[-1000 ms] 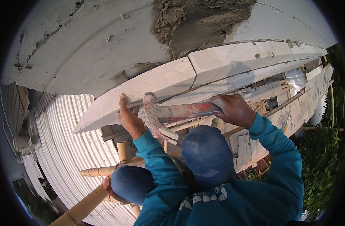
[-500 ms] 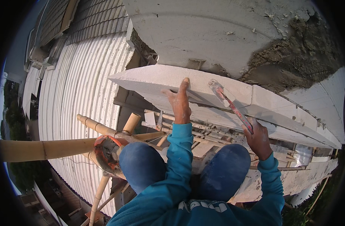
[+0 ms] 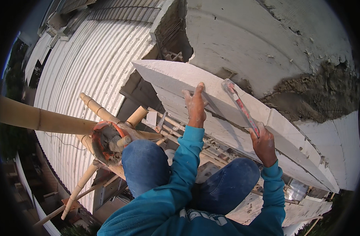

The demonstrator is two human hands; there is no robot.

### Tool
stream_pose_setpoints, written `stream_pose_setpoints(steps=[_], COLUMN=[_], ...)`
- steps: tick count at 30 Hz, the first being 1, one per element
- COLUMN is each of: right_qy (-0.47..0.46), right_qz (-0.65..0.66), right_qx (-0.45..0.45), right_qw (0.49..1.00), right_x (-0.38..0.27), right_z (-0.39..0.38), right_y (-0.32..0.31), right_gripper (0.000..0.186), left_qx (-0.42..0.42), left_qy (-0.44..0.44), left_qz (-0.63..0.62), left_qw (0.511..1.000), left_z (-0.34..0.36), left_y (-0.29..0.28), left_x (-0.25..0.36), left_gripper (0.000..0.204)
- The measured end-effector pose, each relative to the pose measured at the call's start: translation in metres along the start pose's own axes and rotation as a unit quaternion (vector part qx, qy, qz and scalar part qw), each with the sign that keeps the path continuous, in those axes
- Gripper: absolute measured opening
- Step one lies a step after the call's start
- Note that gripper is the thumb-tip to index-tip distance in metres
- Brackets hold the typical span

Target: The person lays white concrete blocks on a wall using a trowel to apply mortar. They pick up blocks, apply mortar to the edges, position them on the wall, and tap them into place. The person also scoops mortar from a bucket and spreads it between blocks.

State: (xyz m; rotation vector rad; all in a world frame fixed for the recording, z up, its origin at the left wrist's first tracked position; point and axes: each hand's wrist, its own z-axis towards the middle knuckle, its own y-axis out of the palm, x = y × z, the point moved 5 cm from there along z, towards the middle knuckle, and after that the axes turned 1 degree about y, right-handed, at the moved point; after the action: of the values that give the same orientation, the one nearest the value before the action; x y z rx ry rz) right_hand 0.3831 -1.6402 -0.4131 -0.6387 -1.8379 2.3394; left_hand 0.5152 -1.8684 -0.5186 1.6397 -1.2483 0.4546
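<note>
1. Left hand [image 3: 196,105] lies flat, fingers spread, pressing on the white concrete ledge [image 3: 172,76] that juts from the wall.
2. Right hand [image 3: 263,141] is clamped round the handle of a red-handled tool [image 3: 239,105], whose head rests on the ledge.
3. Orange mortar bucket [image 3: 106,141] sits on the bamboo scaffold [image 3: 50,122], beside the person's left knee.
</note>
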Motion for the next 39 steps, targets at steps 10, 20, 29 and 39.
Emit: stream_pose_setpoints(steps=[10,20,29,39], right_qy=[-0.07,-0.081,-0.081,-0.083], right_qz=[0.122,0.07,0.078,-0.04], right_qx=[0.029,-0.041,-0.012,-0.064], right_qw=[0.99,0.993,0.994,0.994], right_x=[-0.054,-0.069,-0.069,-0.072], right_z=[0.052,0.101,0.096,0.12], right_y=[-0.028,-0.002,-0.018,0.009], right_gripper=[0.027,0.032,0.032,0.036], left_qx=[0.004,0.007,0.005,0.014], left_qy=[0.011,0.026,0.018,0.042], left_qz=[-0.009,-0.011,-0.008,0.0], left_qw=[1.0,1.0,1.0,0.999], left_z=[-0.005,-0.006,-0.006,-0.003], left_y=[-0.007,-0.007,-0.006,-0.006], left_x=[0.0,0.0,-0.001,0.002], left_gripper=[0.105,0.082,0.119,0.097])
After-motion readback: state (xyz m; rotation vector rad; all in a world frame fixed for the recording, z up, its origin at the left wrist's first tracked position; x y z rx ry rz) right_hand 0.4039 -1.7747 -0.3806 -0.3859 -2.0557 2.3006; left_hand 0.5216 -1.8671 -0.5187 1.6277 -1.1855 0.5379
